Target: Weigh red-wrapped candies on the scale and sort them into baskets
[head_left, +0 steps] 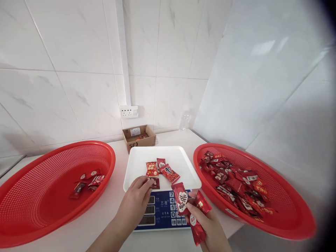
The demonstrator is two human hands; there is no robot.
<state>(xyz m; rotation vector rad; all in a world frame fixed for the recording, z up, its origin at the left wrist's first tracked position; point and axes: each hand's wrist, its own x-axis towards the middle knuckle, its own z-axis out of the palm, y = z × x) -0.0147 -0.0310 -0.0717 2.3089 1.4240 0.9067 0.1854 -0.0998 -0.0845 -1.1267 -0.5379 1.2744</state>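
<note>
My left hand (135, 196) is at the front edge of the white scale tray (136, 157), its fingers closed on a dark red snack packet (155, 183). Behind that packet lie a few more: a red and yellow packet (151, 168), a small dark red one (161, 163) and a red one with black lettering (170, 173). In front of the tray, over the keypad of the scale (161, 211), my right hand (207, 224) is closed around several red snack packets (181, 197).
A red perforated basket (26, 175) on the left holds several packets. On the right, another red basket (286, 224) holds a heap of them. Behind the scale stand a cardboard box (143, 141) and a clear plastic container (184, 121), near a wall socket (128, 112).
</note>
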